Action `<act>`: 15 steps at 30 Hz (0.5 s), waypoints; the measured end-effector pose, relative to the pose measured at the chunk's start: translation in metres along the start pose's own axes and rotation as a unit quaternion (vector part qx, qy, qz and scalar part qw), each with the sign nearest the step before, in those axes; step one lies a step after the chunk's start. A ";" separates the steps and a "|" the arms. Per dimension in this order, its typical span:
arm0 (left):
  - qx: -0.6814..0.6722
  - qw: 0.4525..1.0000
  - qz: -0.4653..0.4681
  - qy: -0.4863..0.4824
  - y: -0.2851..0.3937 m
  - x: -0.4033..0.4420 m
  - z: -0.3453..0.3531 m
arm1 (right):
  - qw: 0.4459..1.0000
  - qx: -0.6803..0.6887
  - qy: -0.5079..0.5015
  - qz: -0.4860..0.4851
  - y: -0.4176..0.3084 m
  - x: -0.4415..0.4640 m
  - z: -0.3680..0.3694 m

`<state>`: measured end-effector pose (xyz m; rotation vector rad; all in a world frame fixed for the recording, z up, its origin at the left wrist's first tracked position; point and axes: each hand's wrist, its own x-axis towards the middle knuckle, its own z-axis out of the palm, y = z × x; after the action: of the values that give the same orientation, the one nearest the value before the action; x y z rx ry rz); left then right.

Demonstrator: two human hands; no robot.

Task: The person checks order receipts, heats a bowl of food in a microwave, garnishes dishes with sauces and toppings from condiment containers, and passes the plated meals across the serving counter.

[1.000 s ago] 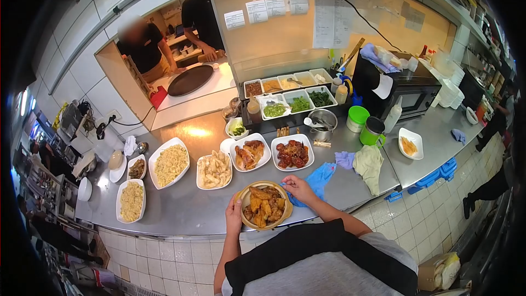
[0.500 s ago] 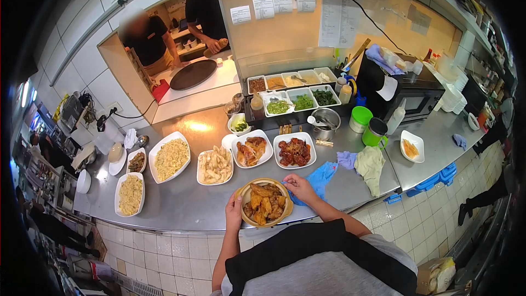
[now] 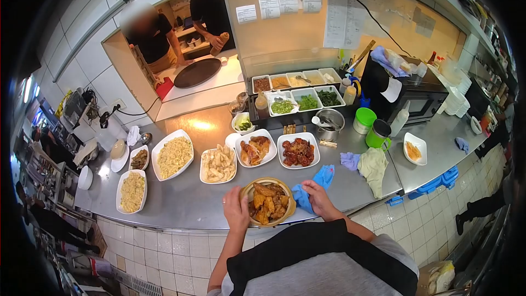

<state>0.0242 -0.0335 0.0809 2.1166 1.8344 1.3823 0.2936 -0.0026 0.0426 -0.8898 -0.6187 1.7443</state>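
Note:
A round clay-coloured bowl (image 3: pixel 268 204) of browned, glazed food pieces stands at the counter's front edge. My left hand (image 3: pixel 236 206) is at the bowl's left rim, its fingers apart; nothing is gripped in it. To the right of the bowl, my right hand (image 3: pixel 318 197) has its fingertips pressed together over a blue cloth (image 3: pixel 323 178); whether it pinches part of the cloth is hidden. Behind the bowl are white dishes of pale strips (image 3: pixel 218 164), roast meat (image 3: pixel 255 151) and dark red glazed pieces (image 3: pixel 298 152).
Rice dishes (image 3: pixel 174 157) stand at the left. Topping trays (image 3: pixel 306 99), a metal pot (image 3: pixel 330 123), green cups (image 3: pixel 378 133) and cloths (image 3: pixel 372 170) lie behind and right. Two people are beyond the serving window, by a dark oval plate (image 3: pixel 197 73).
My right hand has moved off the bowl's right rim, rightward over the blue cloth. My left hand's fingers have loosened at the left rim. A person behind the window has tilted a held object.

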 end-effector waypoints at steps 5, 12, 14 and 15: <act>-0.181 0.960 -0.007 -0.213 0.073 0.015 0.013 | 0.998 0.062 -0.021 0.019 -0.006 -0.025 0.009; -0.211 0.907 -0.008 -0.365 0.117 0.017 0.049 | 0.988 0.147 -0.045 -0.020 -0.030 -0.040 0.013; -0.206 0.900 0.002 -0.385 0.121 0.023 0.050 | 0.985 0.155 -0.038 -0.058 -0.034 -0.041 0.008; -0.203 0.896 0.006 -0.394 0.123 0.026 0.049 | 0.984 0.160 -0.035 -0.077 -0.036 -0.041 0.005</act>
<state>0.1489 -0.0259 0.1310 2.0052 1.0978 0.6372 0.3171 -0.0297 0.0839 -0.5460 -0.4239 1.6805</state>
